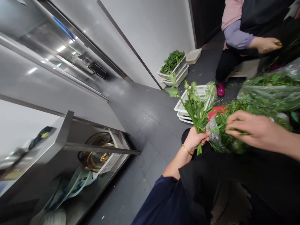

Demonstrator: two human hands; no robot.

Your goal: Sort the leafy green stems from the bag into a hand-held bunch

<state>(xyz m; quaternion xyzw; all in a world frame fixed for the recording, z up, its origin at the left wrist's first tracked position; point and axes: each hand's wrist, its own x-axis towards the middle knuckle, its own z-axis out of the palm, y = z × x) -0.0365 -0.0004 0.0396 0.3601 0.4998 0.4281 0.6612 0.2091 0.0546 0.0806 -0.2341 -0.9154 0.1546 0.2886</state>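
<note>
My left hand [197,139], with a gold bangle at the wrist, is closed around a bunch of leafy green stems [195,106]. The leaves point up and away from me, and the cut ends stick out below the fist. To the right, my right hand [254,131] is slightly blurred, its fingers curled together with a bit of green stem showing at them. Beneath and behind it lies a heap of loose greens [239,107] with clear plastic [213,126] around part of it. A white slotted basket [180,104] holding some greens stands just beyond the bunch.
Stacked white baskets [180,73] with greens stand by the wall, near a pale tray [194,57]. Another person's hand [269,45] works at upper right, beside a plastic bag of greens [272,90]. A steel shelf [103,148] with lids and bowls is at left.
</note>
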